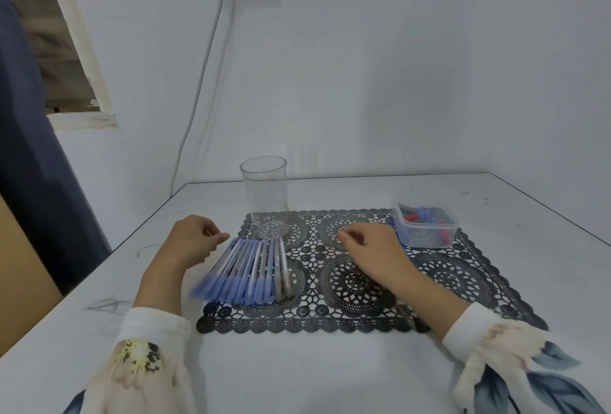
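Observation:
A row of several blue-capped pens (246,273) lies side by side on the left part of a black lace placemat (463,278). A clear empty plastic cup (265,193) stands upright at the mat's far left corner, just beyond the pens. My left hand (193,243) rests on the table left of the pens, fingers loosely curled, nothing visible in it. My right hand (373,253) hovers over the mat's middle with its fingers curled. A thin blue pen (404,246) shows along its far edge. I cannot tell whether the hand holds it.
A small clear plastic box (426,226) with blue and red pen caps sits on the mat's far right corner. The white table (314,367) meets a white wall behind, and its left edge is near my left arm. A cable (198,89) hangs from a wall socket.

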`<act>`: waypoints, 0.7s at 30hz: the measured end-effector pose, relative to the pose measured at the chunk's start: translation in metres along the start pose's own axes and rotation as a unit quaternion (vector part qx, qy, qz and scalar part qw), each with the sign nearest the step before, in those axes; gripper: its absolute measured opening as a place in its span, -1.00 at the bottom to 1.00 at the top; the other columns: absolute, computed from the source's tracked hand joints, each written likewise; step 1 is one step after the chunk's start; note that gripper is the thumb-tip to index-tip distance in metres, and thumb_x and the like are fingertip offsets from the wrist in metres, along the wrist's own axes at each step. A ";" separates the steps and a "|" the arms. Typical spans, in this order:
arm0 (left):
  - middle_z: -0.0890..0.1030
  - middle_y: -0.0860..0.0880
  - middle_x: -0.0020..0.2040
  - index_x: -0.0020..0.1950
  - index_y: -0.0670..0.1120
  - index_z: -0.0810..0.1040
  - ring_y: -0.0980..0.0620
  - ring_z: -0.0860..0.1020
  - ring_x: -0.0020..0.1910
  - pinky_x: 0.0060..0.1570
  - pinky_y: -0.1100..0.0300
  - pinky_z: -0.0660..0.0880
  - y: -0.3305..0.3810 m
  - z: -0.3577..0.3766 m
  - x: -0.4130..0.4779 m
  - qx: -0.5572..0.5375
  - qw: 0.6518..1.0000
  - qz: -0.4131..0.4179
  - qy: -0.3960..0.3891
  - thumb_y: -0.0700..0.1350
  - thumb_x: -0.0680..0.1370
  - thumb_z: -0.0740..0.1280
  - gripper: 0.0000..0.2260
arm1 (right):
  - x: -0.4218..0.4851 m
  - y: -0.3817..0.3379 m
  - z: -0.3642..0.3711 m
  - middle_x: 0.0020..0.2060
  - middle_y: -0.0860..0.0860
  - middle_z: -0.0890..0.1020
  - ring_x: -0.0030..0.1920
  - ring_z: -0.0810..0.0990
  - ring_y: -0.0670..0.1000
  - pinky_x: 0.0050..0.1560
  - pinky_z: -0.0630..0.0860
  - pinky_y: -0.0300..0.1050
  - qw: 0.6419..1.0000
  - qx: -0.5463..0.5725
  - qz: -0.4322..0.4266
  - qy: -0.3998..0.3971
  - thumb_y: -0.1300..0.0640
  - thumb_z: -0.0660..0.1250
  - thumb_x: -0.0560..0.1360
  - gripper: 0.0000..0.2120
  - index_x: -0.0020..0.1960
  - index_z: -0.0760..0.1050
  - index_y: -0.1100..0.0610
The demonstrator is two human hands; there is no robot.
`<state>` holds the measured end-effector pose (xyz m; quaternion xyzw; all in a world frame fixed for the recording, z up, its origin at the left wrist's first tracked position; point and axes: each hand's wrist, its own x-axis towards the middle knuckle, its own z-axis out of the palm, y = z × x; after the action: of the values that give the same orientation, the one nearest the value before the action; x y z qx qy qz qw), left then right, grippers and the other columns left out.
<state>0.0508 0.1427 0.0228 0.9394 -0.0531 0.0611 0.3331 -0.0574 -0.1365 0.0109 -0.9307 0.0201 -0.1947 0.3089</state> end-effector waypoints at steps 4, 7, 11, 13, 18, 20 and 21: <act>0.61 -0.10 -0.32 -0.21 -0.15 0.57 -0.01 0.57 -0.37 -0.40 0.20 0.48 0.015 0.008 -0.006 -0.022 0.999 0.034 0.006 -0.08 0.49 0.40 -0.84 | 0.003 0.016 -0.028 -0.33 -0.10 0.60 -0.42 0.54 -0.28 -0.38 0.39 -0.47 0.993 0.059 0.076 0.061 0.19 0.28 0.52 -0.87 -0.05 0.61 0.09; 0.60 -0.09 -0.33 -0.20 -0.15 0.57 0.02 0.55 -0.42 -0.43 0.24 0.47 0.035 0.019 -0.014 -0.047 0.997 0.060 -0.009 -0.08 0.50 0.39 -0.84 | 0.001 0.037 -0.042 -0.33 -0.07 0.59 -0.40 0.50 -0.14 -0.38 0.38 -0.34 0.986 0.038 0.138 0.089 0.25 0.28 0.49 -0.83 -0.04 0.65 0.13; 0.61 -0.07 -0.30 -0.16 -0.15 0.57 0.04 0.57 -0.38 -0.36 0.24 0.55 0.076 0.046 -0.030 -0.100 0.989 0.091 -0.056 -0.11 0.52 0.38 -0.88 | 0.001 0.067 -0.044 -0.03 0.09 0.67 -0.14 0.56 0.01 -0.05 0.44 -0.17 0.976 -0.019 0.206 0.060 0.23 0.31 0.48 -0.83 -0.03 0.66 0.22; 0.63 -0.09 -0.27 -0.14 -0.15 0.58 0.01 0.61 -0.33 -0.28 0.16 0.60 0.098 0.061 -0.034 -0.113 0.984 0.101 -0.089 -0.11 0.52 0.38 -0.88 | 0.001 0.077 -0.042 0.09 0.17 0.63 0.08 0.56 0.09 0.13 0.43 -0.11 0.972 -0.021 0.231 0.039 0.12 0.35 0.47 -0.71 0.10 0.60 0.28; 0.65 -0.15 -0.21 -0.03 -0.26 0.59 -0.01 0.64 -0.30 -0.22 0.14 0.62 0.150 0.092 -0.041 -0.122 0.969 0.073 -0.200 -0.14 0.51 0.39 -0.82 | 0.001 0.081 -0.035 0.19 0.19 0.56 0.19 0.51 0.13 0.23 0.40 -0.08 0.973 -0.027 0.230 0.021 0.02 0.48 0.36 -0.64 0.03 0.63 0.25; 0.64 -0.17 -0.19 -0.02 -0.31 0.55 -0.04 0.64 -0.31 -0.22 0.12 0.62 0.166 0.107 -0.043 -0.132 0.965 0.036 -0.226 -0.18 0.49 0.41 -0.81 | -0.002 0.077 -0.034 0.06 0.19 0.62 0.04 0.56 0.09 0.10 0.44 -0.13 0.974 -0.027 0.225 0.019 0.02 0.48 0.37 -0.72 -0.07 0.64 0.23; 0.64 -0.17 -0.20 -0.02 -0.32 0.53 -0.05 0.64 -0.32 -0.21 0.10 0.62 0.173 0.115 -0.043 -0.143 0.961 0.009 -0.238 -0.20 0.48 0.42 -0.80 | -0.003 0.077 -0.035 0.00 0.16 0.64 -0.04 0.57 0.05 0.02 0.44 -0.16 0.973 -0.029 0.227 0.017 0.01 0.47 0.38 -0.71 -0.07 0.64 0.23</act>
<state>-0.0073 -0.0616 0.0349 0.8687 -0.1477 -0.1694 0.4414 -0.0669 -0.2175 -0.0095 -0.9071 0.2418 -0.1345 0.3172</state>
